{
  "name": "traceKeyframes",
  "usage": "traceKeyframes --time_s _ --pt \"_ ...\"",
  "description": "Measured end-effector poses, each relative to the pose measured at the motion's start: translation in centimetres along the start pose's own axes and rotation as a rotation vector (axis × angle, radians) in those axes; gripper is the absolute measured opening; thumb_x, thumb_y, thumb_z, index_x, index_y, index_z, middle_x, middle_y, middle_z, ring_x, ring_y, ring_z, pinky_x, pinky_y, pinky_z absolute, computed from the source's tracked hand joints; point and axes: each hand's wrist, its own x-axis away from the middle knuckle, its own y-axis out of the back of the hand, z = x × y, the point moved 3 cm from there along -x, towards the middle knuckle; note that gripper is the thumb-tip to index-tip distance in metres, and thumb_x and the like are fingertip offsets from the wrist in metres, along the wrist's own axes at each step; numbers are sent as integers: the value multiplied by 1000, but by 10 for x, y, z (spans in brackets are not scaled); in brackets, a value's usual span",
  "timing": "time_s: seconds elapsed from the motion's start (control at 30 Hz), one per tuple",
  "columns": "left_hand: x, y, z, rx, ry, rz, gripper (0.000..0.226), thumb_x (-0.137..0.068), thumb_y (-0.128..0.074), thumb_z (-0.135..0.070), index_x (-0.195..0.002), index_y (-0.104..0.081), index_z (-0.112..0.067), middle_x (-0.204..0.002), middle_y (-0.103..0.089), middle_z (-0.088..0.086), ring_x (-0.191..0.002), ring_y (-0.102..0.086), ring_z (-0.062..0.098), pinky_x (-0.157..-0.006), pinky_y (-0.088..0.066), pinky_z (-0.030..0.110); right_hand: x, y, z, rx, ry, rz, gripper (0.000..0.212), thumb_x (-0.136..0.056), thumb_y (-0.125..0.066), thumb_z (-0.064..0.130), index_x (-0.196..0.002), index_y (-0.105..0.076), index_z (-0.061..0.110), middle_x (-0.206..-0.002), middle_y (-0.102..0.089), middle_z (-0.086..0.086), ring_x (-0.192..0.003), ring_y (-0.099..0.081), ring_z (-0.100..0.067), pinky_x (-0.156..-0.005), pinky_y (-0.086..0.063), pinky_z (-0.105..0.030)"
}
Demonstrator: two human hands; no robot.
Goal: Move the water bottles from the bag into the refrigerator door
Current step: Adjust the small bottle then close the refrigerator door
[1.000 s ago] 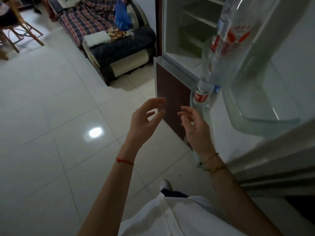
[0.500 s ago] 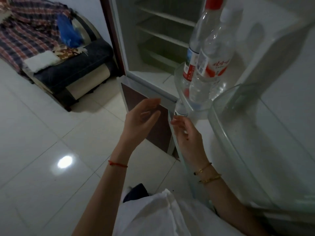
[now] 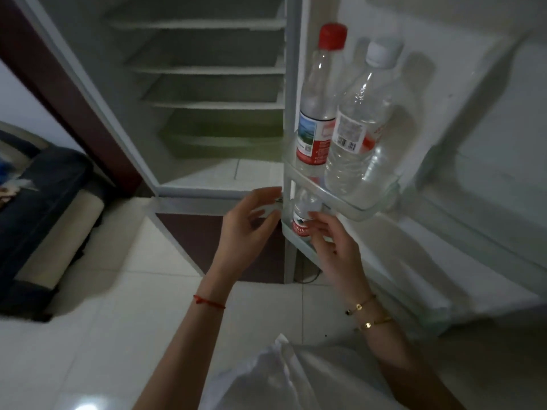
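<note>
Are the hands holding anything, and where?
The left hand is empty and open. The right hand's fingertips rest by the small clear red-labelled bottle on the lower door shelf; a grip cannot be told.

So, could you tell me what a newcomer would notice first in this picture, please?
Two tall water bottles stand side by side in the open fridge door's upper shelf: the red-capped bottle nearer the hinge, the white-capped bottle beside it. Below, a small bottle sits in the lower shelf, with the right hand at it and the left hand open alongside. The fridge shelves behind look bare.
</note>
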Motion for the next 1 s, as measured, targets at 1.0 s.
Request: traceKeyframes --time_s 1.0 --pt "64 -32 -91 228 -382 522 33 -95 -62 -10 -127 -62 -17 -122 -67 -5 -113 -64 7 -99 -54 33 169 44 46 4 -44 -710 21 -98 -49 27 -115 -61 26 -111 -69 10 -109 -63 -15 -93 -53 -48"
